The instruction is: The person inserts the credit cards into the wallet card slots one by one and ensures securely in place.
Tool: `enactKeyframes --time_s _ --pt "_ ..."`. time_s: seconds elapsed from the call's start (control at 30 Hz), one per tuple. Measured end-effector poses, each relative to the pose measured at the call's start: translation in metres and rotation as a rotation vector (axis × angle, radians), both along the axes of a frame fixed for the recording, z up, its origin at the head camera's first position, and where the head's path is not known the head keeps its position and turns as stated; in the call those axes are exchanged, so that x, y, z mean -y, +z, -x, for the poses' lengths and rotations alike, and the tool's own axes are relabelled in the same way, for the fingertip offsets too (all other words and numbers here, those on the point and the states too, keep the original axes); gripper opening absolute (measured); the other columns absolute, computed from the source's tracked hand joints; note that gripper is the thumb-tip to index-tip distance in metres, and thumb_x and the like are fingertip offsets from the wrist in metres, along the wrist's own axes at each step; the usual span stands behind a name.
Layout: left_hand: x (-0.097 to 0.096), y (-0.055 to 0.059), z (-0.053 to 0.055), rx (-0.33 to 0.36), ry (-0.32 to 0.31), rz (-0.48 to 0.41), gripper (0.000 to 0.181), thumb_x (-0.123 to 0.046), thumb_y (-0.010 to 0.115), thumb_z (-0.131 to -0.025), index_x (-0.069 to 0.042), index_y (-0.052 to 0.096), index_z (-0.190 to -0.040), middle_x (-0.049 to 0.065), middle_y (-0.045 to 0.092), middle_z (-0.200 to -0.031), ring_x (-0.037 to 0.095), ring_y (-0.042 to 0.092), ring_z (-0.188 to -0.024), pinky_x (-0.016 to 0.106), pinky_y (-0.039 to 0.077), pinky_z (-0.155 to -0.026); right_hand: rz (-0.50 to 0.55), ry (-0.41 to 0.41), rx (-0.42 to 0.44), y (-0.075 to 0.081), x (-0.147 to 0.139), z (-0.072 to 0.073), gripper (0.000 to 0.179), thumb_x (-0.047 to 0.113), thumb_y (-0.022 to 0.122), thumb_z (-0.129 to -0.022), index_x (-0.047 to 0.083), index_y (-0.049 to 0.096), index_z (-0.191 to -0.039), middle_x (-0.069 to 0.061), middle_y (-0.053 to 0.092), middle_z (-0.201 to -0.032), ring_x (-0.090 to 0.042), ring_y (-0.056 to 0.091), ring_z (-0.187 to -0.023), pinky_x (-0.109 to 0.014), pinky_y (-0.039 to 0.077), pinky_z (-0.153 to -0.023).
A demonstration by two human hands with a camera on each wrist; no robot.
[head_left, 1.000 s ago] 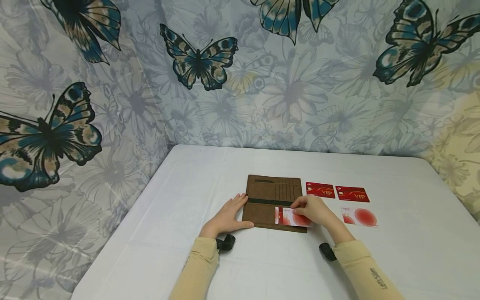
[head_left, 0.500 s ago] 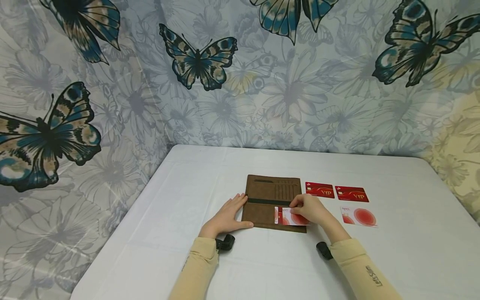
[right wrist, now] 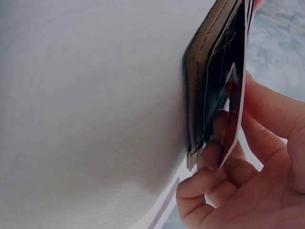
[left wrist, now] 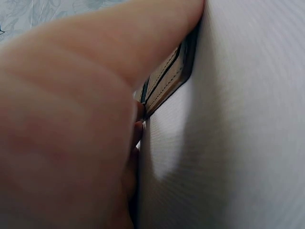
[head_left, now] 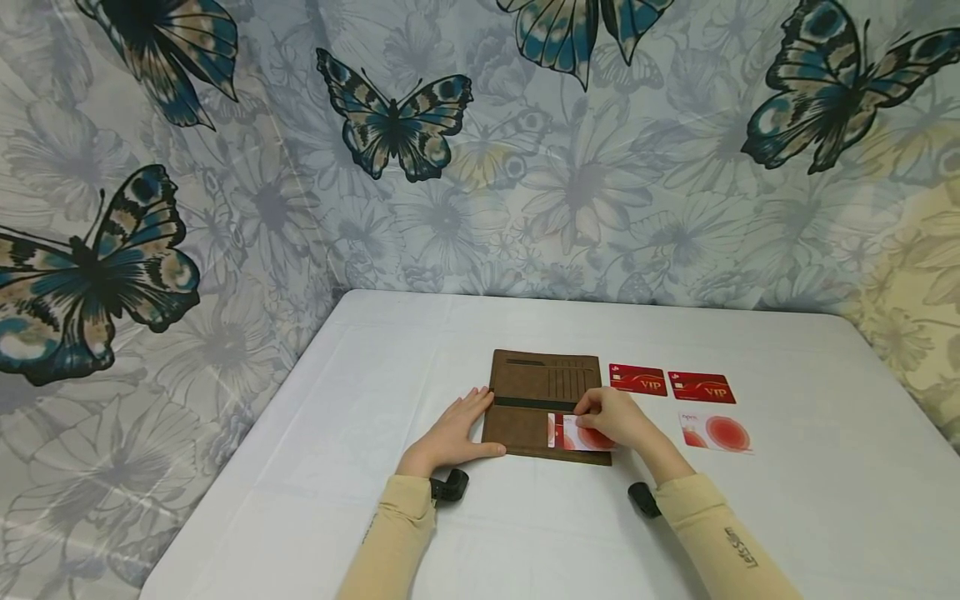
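Note:
A brown wallet (head_left: 517, 429) lies unfolded on the white table, a dark band across its middle. My left hand (head_left: 452, 433) rests at its left edge, fingers spread and thumb at the near left corner. Over the right side of the near half, my right hand (head_left: 621, 417) pinches a pink-and-white card (head_left: 573, 433) between thumb and fingers. A red and white strip (head_left: 556, 431) shows at that card's left end. In the right wrist view, the card stands nearly edge-on beside the stitched wallet edge (right wrist: 202, 71), with fingers curled behind it. My hand hides the card's right end.
Two red VIP cards (head_left: 637, 379) lie side by side to the right of the wallet's far half. Nearer, a white card with a red circle (head_left: 716, 433) lies right of my right hand. A butterfly-patterned cloth (head_left: 585, 183) hangs behind the table (head_left: 420, 325).
My right hand has slid slightly left with the pink-and-white card, covering a little more of the wallet. My left hand has stayed at the wallet's left edge.

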State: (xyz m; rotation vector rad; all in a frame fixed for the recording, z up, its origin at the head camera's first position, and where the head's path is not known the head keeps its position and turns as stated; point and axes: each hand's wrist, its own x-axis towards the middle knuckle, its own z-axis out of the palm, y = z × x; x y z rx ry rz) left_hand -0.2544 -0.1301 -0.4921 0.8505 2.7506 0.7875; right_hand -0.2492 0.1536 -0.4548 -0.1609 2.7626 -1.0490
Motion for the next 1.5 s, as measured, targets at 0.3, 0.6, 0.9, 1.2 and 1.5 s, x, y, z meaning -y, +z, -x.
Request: enactKeyframes --time_s 0.3,0.6,0.9,1.2,1.5 --pt "0.000 0.002 -0.003 -0.018 -0.018 -0.030 0.092 -0.056 0.061 -0.082 -0.001 0.024 -0.146 0.014 0.017 -0.151 0.024 0.010 -0.139 0.037 0.006 -0.112 0.042 0.033 -0.010 -0.002 -0.009 -0.003 0.013 0.013 0.065 -0.086 0.005 0.065 -0.097 -0.004 0.053 -0.080 -0.021 0.047 -0.077 -0.030 0.044 -0.064" --pt "0.000 0.003 -0.002 -0.007 -0.009 -0.015 0.091 -0.052 0.064 -0.081 -0.003 0.024 -0.146 0.012 0.017 -0.152 0.022 0.010 -0.139 0.037 0.007 -0.112 0.162 0.046 0.013 0.004 -0.030 -0.019 0.042 0.025 0.066 -0.086 0.004 0.057 -0.122 -0.014 0.056 -0.114 -0.032 0.050 -0.105 -0.051 0.045 -0.087" --pt "0.000 0.002 -0.002 0.006 0.001 -0.006 0.091 -0.052 0.064 -0.081 -0.005 0.023 -0.147 0.009 0.016 -0.152 0.020 0.009 -0.139 0.035 0.006 -0.112 0.135 0.024 -0.014 0.006 -0.054 -0.029 0.044 0.023 0.066 -0.086 0.000 0.056 -0.123 -0.009 0.059 -0.102 -0.025 0.051 -0.092 -0.035 0.048 -0.073" --pt "0.000 0.002 -0.002 -0.003 0.003 -0.008 0.091 -0.052 0.065 -0.081 -0.003 0.024 -0.146 0.010 0.017 -0.152 0.021 0.010 -0.139 0.037 0.007 -0.112 0.118 0.041 0.089 0.005 -0.064 -0.038 0.047 0.023 0.072 -0.081 -0.005 0.058 -0.117 -0.005 0.060 -0.091 -0.021 0.052 -0.084 -0.031 0.049 -0.072" --pt "0.000 0.004 -0.003 0.008 0.006 0.003 0.090 -0.053 0.064 -0.081 -0.006 0.024 -0.147 0.008 0.016 -0.152 0.019 0.008 -0.139 0.035 0.006 -0.112 0.120 0.085 0.124 0.009 -0.061 -0.043 0.044 0.021 0.073 -0.080 -0.004 0.061 -0.114 -0.004 0.057 -0.086 -0.021 0.050 -0.081 -0.031 0.047 -0.068"
